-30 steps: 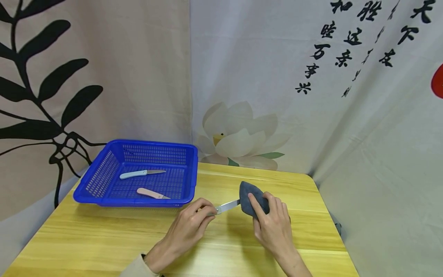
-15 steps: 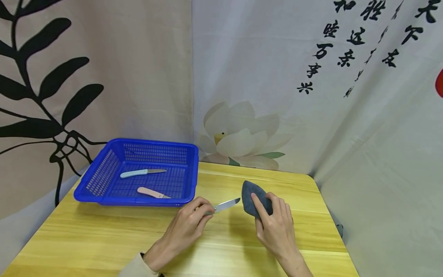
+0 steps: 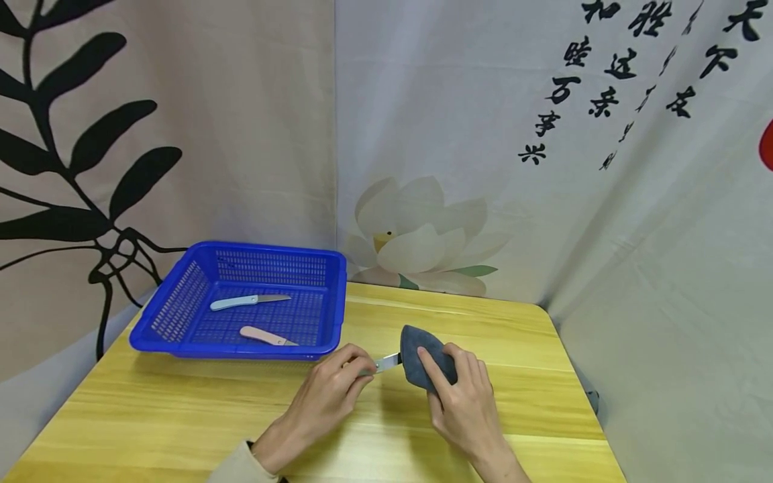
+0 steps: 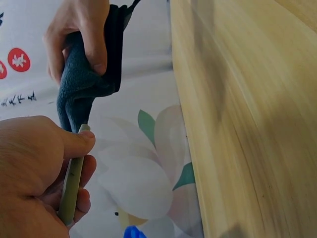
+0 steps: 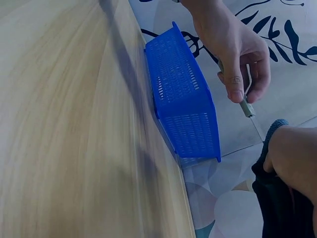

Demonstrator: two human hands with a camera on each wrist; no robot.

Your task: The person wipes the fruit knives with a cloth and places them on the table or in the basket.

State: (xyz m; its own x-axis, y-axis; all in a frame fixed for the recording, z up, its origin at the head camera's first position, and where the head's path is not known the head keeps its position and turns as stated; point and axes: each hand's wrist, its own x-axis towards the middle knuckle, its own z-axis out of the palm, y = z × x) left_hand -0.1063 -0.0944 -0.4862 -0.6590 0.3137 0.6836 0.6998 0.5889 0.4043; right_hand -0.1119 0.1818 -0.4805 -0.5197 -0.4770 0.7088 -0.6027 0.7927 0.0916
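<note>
My left hand (image 3: 329,386) pinches a small paring knife (image 3: 388,363) by its pale green handle, thumb on top in the left wrist view. Its blade points right, and the far part disappears behind or inside a dark grey-blue cloth (image 3: 425,362). Gripped in my right hand (image 3: 466,396), the folded cloth droops around the fingers, with the index finger lying along its face. From the right wrist view a short stretch of blade (image 5: 257,128) shows between the handle and the cloth. Both hands are held above the table.
A blue perforated basket (image 3: 268,265) stands at the table's back left. Inside lie a light blue-handled knife (image 3: 235,302) and a pink-handled knife (image 3: 262,335). The wooden table (image 3: 543,389) ends at fabric curtains (image 3: 435,134) printed with a flower and characters.
Half a second ago the cloth was off the blade tip to the right. My right hand has brought it back left over the blade. The left hand has stayed nearly still.
</note>
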